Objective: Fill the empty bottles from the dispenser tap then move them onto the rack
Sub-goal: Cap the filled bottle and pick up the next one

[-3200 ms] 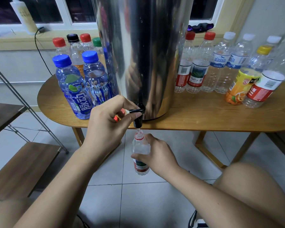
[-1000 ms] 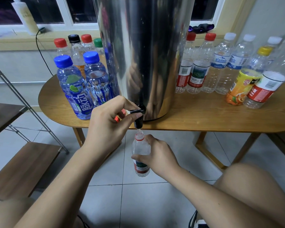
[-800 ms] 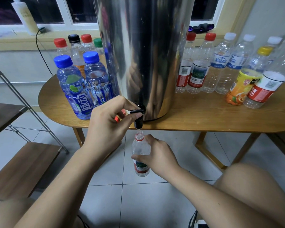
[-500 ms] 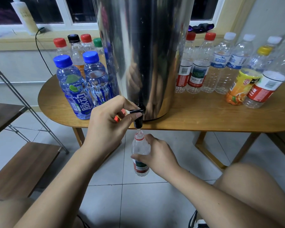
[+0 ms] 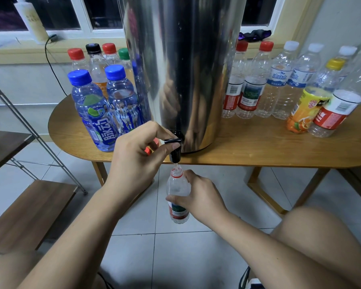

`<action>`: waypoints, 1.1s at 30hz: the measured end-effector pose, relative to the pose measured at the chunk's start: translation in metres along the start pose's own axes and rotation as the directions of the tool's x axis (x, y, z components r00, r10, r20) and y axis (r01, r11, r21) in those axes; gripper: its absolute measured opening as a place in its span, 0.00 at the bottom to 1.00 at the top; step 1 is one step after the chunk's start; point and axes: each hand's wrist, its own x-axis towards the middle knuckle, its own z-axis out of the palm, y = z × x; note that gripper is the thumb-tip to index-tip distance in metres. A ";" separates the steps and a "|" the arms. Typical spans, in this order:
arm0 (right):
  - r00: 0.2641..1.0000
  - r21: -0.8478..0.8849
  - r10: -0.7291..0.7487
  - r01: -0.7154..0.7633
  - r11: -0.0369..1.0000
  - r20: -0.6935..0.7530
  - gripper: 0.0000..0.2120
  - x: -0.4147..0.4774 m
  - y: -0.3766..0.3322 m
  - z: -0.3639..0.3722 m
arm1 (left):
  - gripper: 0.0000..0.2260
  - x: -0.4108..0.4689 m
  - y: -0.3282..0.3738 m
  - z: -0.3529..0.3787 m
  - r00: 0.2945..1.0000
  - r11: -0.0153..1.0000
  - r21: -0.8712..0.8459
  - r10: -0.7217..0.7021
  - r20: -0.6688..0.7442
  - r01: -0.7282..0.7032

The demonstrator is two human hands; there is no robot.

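The dispenser (image 5: 181,69) is centred on the worktop (image 5: 258,147). A bottle group (image 5: 100,105) is placed at its 9 o'clock, another group (image 5: 279,86) at 3 o'clock, the rack (image 5: 29,209) at 8 o'clock.

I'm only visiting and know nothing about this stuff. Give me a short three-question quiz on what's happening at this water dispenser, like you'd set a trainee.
1. True or false: the right hand holds the bottle with its mouth right under the tap.
2. The left hand: A pinches the lever of the tap; B hangs idle; C waves in the air.
3. Fill in: the steel dispenser stands on a wooden ____.
Key: 1 true; 2 A; 3 table.
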 end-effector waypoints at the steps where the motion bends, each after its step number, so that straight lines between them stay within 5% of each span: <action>1: 1.000 0.001 0.002 -0.002 1.000 0.002 0.29 0.000 0.000 0.000 | 0.04 0.000 0.000 0.000 1.000 1.000 0.002 0.000 0.000 0.000; 26: 1.000 0.013 -0.016 0.016 1.000 0.005 0.28 0.001 0.002 0.000 | 0.04 0.000 0.001 0.000 1.000 1.000 0.015 -0.004 -0.010 0.004; 33: 1.000 0.010 -0.027 0.027 1.000 -0.012 0.29 0.001 0.003 0.000 | 0.08 -0.001 -0.004 0.001 0.989 0.988 -0.044 -0.148 0.013 0.148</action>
